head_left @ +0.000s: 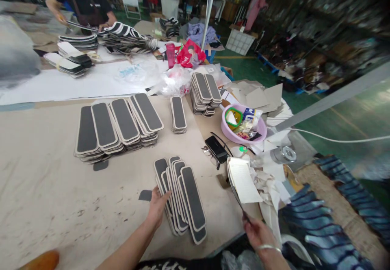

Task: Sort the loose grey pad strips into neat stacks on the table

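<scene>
A brown-covered worktable [45, 205] is spanning the foreground, with a person [91, 11] in dark clothing standing at its far left side. A row of stacks [124, 117] of dark grey, pale-bordered, round-cornered panels is lying left of centre. A fanned pile [183, 199] of similar panels is resting nearer the wearer, its pieces overlapping lengthwise. A lilac basin [224, 131] is sitting at the right, holding a green container and packets; a back stack [202, 89] is standing just beyond its left rim. An open notebook [244, 180] is lying nearer the right edge. A single narrow stack [178, 113] is occupying the space between the row and the back stack. The left hand [158, 205] is touching the fanned pile's left edge, thumb parted from fingers; whether it is pinching a panel cannot be told. The right hand [257, 231], below the notebook, is pinching a thin dark strip [245, 214], seen nearly edge-on and not clearly identifiable. A black phone [216, 149] is lying left of the notebook, near eyeglasses [210, 153].
</scene>
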A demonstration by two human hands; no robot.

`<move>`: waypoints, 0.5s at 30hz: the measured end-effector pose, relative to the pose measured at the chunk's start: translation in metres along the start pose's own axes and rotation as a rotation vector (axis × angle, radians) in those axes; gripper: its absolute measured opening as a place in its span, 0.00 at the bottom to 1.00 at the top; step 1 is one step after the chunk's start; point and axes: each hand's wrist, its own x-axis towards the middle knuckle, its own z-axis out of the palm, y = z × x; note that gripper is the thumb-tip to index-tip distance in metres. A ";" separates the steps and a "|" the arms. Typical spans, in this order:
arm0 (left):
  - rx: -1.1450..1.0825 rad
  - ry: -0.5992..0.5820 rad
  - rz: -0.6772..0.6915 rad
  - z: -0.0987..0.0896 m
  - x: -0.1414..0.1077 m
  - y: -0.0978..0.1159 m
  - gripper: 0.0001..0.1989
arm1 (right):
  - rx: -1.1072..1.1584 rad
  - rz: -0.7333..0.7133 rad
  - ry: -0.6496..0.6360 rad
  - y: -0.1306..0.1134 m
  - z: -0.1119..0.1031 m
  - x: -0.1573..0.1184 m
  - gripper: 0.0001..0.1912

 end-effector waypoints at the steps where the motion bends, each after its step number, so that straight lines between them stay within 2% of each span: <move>1: -0.017 0.002 -0.009 0.001 -0.001 0.002 0.26 | -0.013 0.065 -0.054 0.006 0.003 -0.017 0.14; 4: -0.060 -0.007 -0.024 0.003 -0.006 0.007 0.24 | 0.030 0.212 -0.241 0.038 0.027 -0.059 0.22; 7: -0.072 -0.019 -0.035 0.004 -0.010 0.012 0.22 | 0.046 0.140 -0.321 0.069 0.067 -0.077 0.28; 9: -0.064 -0.023 -0.033 0.004 -0.013 0.014 0.22 | -0.134 0.053 -0.332 0.078 0.094 -0.075 0.28; 11: -0.057 -0.028 -0.027 0.003 -0.014 0.014 0.24 | -0.437 -0.108 -0.325 0.076 0.114 -0.064 0.27; 13: -0.055 -0.045 -0.019 0.002 -0.014 0.013 0.25 | -0.732 -0.368 -0.264 0.064 0.127 -0.049 0.27; 15: -0.063 -0.056 0.000 0.002 -0.014 0.013 0.25 | -0.892 -0.596 -0.187 0.050 0.138 -0.033 0.29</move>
